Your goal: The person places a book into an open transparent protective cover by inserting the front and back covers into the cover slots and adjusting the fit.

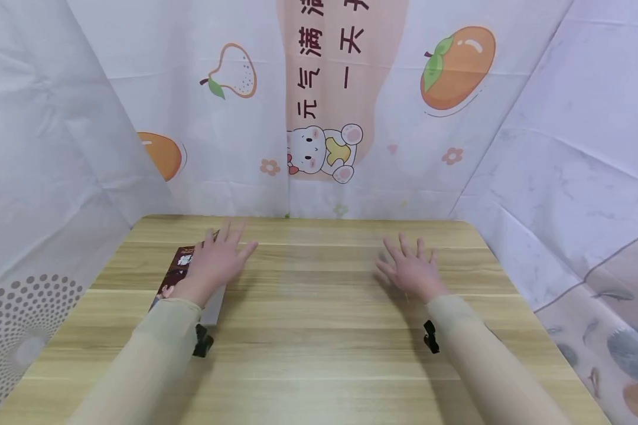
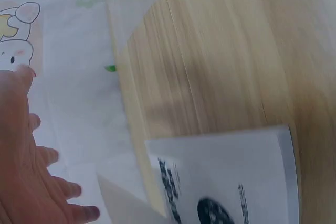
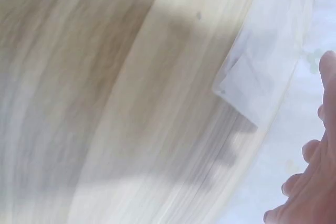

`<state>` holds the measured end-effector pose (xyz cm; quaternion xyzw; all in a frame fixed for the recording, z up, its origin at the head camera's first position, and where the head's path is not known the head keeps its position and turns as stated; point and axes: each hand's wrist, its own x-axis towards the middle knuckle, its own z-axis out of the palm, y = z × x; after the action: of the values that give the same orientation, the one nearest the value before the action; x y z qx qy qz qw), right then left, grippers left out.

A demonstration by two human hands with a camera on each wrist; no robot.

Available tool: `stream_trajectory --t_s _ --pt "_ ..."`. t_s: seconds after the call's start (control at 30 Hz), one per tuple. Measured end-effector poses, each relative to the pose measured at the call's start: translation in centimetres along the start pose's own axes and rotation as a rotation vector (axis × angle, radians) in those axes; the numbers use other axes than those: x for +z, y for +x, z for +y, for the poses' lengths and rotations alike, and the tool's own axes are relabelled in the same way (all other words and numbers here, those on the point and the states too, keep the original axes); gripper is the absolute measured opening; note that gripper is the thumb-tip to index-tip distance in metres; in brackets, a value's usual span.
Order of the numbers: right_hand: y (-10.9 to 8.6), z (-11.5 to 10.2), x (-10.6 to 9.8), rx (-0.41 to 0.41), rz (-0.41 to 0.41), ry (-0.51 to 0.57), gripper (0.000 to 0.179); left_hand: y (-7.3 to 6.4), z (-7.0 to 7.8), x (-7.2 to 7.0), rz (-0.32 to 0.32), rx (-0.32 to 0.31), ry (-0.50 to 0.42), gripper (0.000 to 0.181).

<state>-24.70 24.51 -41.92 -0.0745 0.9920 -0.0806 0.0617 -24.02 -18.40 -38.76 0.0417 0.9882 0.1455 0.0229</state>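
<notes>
My left hand (image 1: 215,262) hovers over a book (image 1: 172,274) at the left of the table, fingers spread and holding nothing. The book's dark cover carries white lettering and a cartoon figure; the hand and sleeve hide part of it. A pale printed part of the book (image 2: 226,156) shows in the left wrist view. On the right side, my right hand (image 1: 412,271) is held above the wood with spread fingers and nothing in them. Between the hands lies a clear plastic sheet (image 1: 311,265), faint in the head view. One folded corner of the sheet (image 3: 249,82) shows in the right wrist view.
The wooden table (image 1: 298,366) reaches back to a printed fabric curtain (image 1: 234,136) with fruit and a cartoon bear. More fabric (image 1: 574,147) hangs along the right, and dotted fabric stands at the left. Black pieces (image 1: 430,336) sit at both wrists.
</notes>
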Motion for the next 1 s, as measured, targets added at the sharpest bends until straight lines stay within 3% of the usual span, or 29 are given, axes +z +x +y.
stream_trajectory --t_s 0.17,0.37,0.67,1.0 --pt "-0.6 0.4 0.0 -0.044 -0.009 -0.014 0.077 -1.3 -2.3 -0.9 -0.017 -0.030 -0.085 0.087" --pt "-1.3 1.1 0.4 -0.095 -0.027 -0.033 0.075 -2.6 -5.0 -0.9 -0.026 -0.068 -0.155 0.087" --pt "-2.0 2.2 1.6 -0.173 -0.075 -0.015 0.077 -3.9 -7.2 0.1 -0.038 -0.038 -0.044 0.067" --pt "-2.8 2.4 2.4 -0.219 -0.096 -0.015 0.079 -5.3 -8.3 1.0 -0.190 -0.126 0.030 0.101"
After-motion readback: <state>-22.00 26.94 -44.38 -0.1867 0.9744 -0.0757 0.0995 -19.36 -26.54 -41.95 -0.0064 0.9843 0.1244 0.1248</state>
